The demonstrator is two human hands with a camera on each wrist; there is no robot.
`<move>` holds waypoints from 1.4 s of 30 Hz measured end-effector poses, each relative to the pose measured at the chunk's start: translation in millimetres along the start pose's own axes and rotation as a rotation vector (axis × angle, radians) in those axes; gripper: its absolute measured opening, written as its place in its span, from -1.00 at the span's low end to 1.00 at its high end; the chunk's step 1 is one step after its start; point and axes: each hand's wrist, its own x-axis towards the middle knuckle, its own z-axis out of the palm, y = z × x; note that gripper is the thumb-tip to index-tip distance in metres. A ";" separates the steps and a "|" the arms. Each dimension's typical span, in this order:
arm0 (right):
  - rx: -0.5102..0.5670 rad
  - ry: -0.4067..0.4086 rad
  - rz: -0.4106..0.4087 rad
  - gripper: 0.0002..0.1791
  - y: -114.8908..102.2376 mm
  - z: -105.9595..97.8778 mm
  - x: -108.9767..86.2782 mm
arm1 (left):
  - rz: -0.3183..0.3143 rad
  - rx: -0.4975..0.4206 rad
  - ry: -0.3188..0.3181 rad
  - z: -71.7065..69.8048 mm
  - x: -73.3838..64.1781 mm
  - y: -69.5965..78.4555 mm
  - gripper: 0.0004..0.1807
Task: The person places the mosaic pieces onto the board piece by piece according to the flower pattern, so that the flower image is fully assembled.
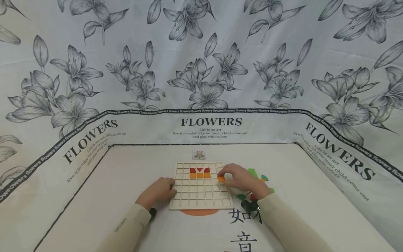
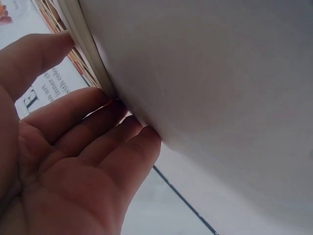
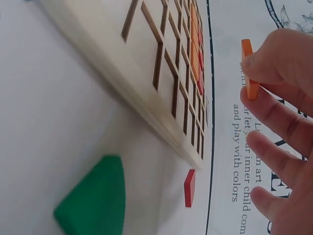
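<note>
A pale wooden grid board [image 1: 201,202] lies on the table, with red pieces [image 1: 193,170] in a row above orange squares [image 1: 200,175] in its upper part. At the board's left edge, my left hand [image 1: 158,189] touches the side with thumb and fingertips, seen closely in the left wrist view. Between thumb and forefinger, my right hand [image 1: 240,177] pinches an orange piece [image 3: 252,90] above the board's right side. The right wrist view shows that piece edge-on, held off the board, with the other fingers spread apart.
Beyond the board lies a small card [image 1: 198,154] with a coloured pattern. Loose pieces, among them a green one [image 3: 98,200] and a red one [image 3: 190,188], lie right of the board, partly hidden by my right arm. Flower-printed cloth [image 1: 207,87] walls the table on three sides.
</note>
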 end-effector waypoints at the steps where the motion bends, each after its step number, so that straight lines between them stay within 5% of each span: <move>1: -0.001 0.005 -0.009 -0.71 -1.5 0.5 1.6 | 0.000 -0.003 0.001 -0.3 -0.1 0.3 -0.68; 10: 0.011 0.028 -0.036 -0.74 -9.0 11.0 14.9 | -0.005 -0.014 0.005 -2.2 -0.3 0.9 -0.78; 17: 0.053 0.044 -0.037 -0.77 -10.6 20.4 20.5 | -0.024 -0.047 0.001 -0.2 -1.4 -0.5 -0.56; 25: 0.115 0.019 0.017 -0.75 -15.2 31.3 26.5 | -0.014 -0.027 0.000 4.4 -1.8 -2.1 -0.85; 31: 0.119 0.034 -0.026 -0.75 -15.0 40.8 33.6 | -0.002 -0.036 0.009 4.6 -2.4 -2.2 -0.71; 42: -0.010 -0.004 -0.102 -0.80 -27.3 48.1 43.6 | 0.008 -0.040 0.021 0.4 -3.6 -0.8 -0.75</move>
